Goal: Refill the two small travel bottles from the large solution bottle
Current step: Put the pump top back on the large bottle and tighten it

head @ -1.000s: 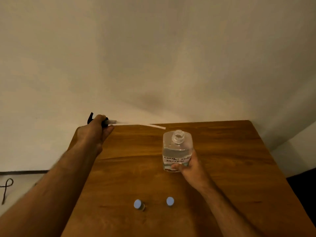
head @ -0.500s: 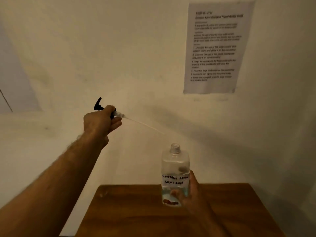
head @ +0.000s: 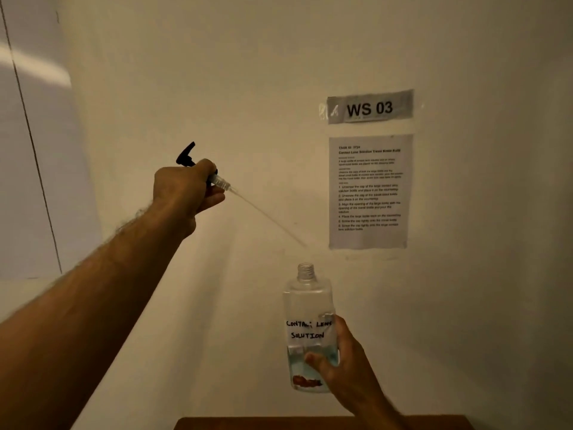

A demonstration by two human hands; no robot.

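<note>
1. The desk (head: 322, 423) is cut off by the bottom edge of the frame; only a thin strip of its far edge shows.
2. The spray head (head: 186, 155) at centre left is mostly buried in the left hand (head: 183, 193).
3. The fine print on the instruction sheet (head: 369, 190) at right is too blurred to read fully.
4. The right hand (head: 344, 364) covers the bottle's (head: 307, 305) lower right side.
5. Both forearms run out of the frame's bottom and left edges.

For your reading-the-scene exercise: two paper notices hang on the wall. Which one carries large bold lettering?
The upper, smaller sign, a grey strip reading "WS 03". The larger instruction sheet directly below holds only small printed lines.
</note>
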